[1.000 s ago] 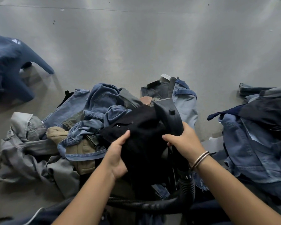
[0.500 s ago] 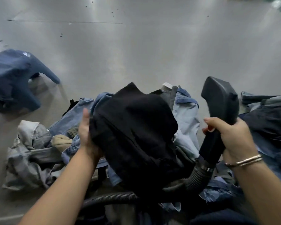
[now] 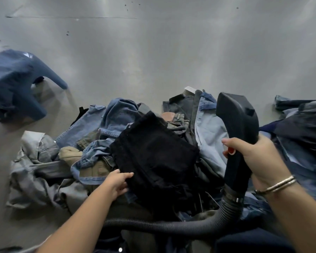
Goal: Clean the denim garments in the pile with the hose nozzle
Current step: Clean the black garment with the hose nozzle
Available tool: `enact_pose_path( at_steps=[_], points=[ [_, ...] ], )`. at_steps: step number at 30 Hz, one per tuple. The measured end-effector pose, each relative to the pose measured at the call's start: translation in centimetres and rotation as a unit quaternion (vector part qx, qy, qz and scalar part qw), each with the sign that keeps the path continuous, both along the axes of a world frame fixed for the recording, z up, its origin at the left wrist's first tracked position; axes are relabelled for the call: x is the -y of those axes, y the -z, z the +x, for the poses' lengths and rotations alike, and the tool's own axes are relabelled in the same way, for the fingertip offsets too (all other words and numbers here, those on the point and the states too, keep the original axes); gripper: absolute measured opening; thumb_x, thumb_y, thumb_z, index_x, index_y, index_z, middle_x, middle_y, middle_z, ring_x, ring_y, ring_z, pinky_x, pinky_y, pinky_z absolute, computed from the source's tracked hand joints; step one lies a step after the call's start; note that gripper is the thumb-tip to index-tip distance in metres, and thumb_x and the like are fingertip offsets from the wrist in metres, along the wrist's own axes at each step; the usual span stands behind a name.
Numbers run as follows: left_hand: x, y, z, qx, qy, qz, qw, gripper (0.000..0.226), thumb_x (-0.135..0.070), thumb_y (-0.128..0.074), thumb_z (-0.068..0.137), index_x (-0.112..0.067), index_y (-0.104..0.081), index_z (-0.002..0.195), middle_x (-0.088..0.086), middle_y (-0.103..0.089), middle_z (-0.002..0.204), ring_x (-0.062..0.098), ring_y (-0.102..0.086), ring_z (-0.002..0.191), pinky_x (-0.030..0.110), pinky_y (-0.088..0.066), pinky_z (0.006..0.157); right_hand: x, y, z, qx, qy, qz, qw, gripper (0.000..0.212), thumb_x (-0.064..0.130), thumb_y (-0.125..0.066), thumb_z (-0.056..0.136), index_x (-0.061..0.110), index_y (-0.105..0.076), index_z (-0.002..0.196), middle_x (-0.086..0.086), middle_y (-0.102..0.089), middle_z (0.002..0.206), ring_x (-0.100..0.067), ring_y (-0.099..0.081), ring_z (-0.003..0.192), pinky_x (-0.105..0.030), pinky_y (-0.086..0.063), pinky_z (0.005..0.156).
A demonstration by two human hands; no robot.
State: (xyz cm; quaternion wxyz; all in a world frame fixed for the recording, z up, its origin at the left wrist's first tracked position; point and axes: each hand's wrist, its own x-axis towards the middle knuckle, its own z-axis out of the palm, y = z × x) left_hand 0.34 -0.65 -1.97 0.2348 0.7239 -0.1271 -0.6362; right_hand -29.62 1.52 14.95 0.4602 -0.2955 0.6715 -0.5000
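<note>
A black denim garment lies spread on top of the pile of blue, grey and khaki denim garments on the floor. My left hand holds the black garment's near left edge, fingers on top of the cloth. My right hand grips the handle of the black hose nozzle, which is raised upright to the right of the black garment and off the cloth. Its ribbed hose curves across the bottom of the view.
A second heap of dark and blue denim lies at the right. A dark blue garment lies apart at the far left. Bare grey floor stretches beyond the pile.
The black garment has dropped from being held up to lying flat on the pile. My left hand moved down to its near edge. My right hand keeps the nozzle raised at the right.
</note>
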Motion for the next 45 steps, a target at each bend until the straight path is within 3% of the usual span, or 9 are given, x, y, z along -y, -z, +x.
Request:
enact_pose_path(
  at_steps=[8,14,17,20,24,32,37,40,45],
  points=[
    [4.7,-8.9,-2.2,-0.05,-0.148,-0.271,0.95,0.013,-0.005,-0.055,0.084,-0.013,-0.064,0.087,0.01,-0.067,0.082,0.027,-0.061,0.074,0.034,-0.051,0.067,-0.1,-0.5,-0.4,0.019,0.007,-0.007,1.0,0.014,0.0,-0.069,0.081,0.002,-0.056,0.084,-0.003,-0.056,0.055,-0.01,-0.06,0.046,-0.022,-0.05,0.046],
    [8.0,-18.4,-6.8,0.053,0.242,-0.498,0.831,0.021,-0.015,-0.054,0.069,-0.027,-0.07,0.074,-0.011,-0.066,0.066,0.005,-0.06,0.064,0.017,-0.045,0.061,-0.7,-2.4,-1.5,0.059,0.031,-0.043,0.997,0.013,0.002,-0.069,0.08,0.006,-0.058,0.076,0.002,-0.057,0.048,-0.012,-0.063,0.047,-0.023,-0.052,0.044],
    [6.6,-14.2,-11.3,0.178,0.538,-0.402,0.719,0.053,-0.021,-0.055,0.082,-0.023,-0.053,0.135,0.0,-0.065,0.124,0.007,-0.056,0.11,0.013,-0.038,0.087,-0.8,-2.8,-1.9,0.065,0.034,-0.044,0.996,0.01,0.004,-0.07,0.08,0.002,-0.061,0.085,-0.002,-0.062,0.055,-0.013,-0.064,0.048,-0.023,-0.051,0.044],
    [3.3,-7.4,-12.5,0.193,0.673,-0.247,0.67,0.054,-0.024,-0.054,0.091,-0.017,-0.042,0.143,0.008,-0.055,0.137,0.021,-0.049,0.127,0.022,-0.036,0.103,-0.9,-2.2,-1.8,0.056,0.027,-0.026,0.998,0.011,0.002,-0.07,0.08,0.003,-0.061,0.086,0.001,-0.062,0.053,-0.013,-0.064,0.047,-0.023,-0.051,0.044],
    [2.6,-3.5,-9.1,0.309,0.4,-0.374,0.777,0.034,-0.012,-0.055,0.085,-0.02,-0.067,0.116,0.003,-0.064,0.116,0.021,-0.058,0.111,0.031,-0.045,0.097,-1.2,-0.6,-1.6,0.025,0.006,-0.004,1.0,0.011,-0.001,-0.069,0.08,0.004,-0.059,0.081,0.001,-0.06,0.049,-0.014,-0.062,0.047,-0.03,-0.052,0.05],
    [6.7,-1.3,-4.0,0.54,0.311,-0.193,0.758,0.098,-0.055,-0.071,0.074,-0.025,-0.013,0.148,0.009,-0.018,0.15,0.032,-0.023,0.136,0.045,-0.028,0.106,-1.3,2.2,-0.3,-0.016,-0.047,0.034,0.998,0.018,-0.001,-0.073,0.076,0.012,-0.061,0.078,0.0,-0.063,0.051,-0.015,-0.062,0.049,-0.035,-0.05,0.059],
    [9.0,-2.6,-3.2,0.031,0.214,-0.156,0.964,0.026,-0.024,-0.057,0.094,-0.011,-0.062,0.116,0.003,-0.074,0.096,0.023,-0.069,0.094,0.031,-0.054,0.075,-1.1,2.1,-0.3,-0.01,-0.054,0.036,0.998,0.016,0.003,-0.074,0.076,0.013,-0.061,0.078,0.0,-0.063,0.053,-0.018,-0.063,0.055,-0.035,-0.051,0.058],
    [9.0,-4.7,-1.5,-0.255,0.061,-0.149,0.954,0.034,-0.034,-0.052,0.091,-0.012,-0.073,0.107,0.008,-0.073,0.104,0.021,-0.071,0.09,0.031,-0.057,0.072,-0.9,1.4,-0.8,-0.001,-0.04,0.03,0.999,0.015,0.002,-0.073,0.077,0.01,-0.06,0.079,0.0,-0.062,0.052,-0.017,-0.063,0.053,-0.036,-0.052,0.058],
    [7.1,-4.2,0.3,-0.29,-0.085,-0.18,0.936,0.031,-0.029,-0.053,0.086,-0.011,-0.075,0.098,0.011,-0.073,0.098,0.024,-0.07,0.088,0.032,-0.058,0.074,-1.4,0.7,-1.4,0.022,-0.007,0.022,1.0,0.012,0.002,-0.072,0.077,0.007,-0.061,0.078,-0.002,-0.061,0.052,-0.015,-0.065,0.051,-0.03,-0.051,0.054]
  ],
)
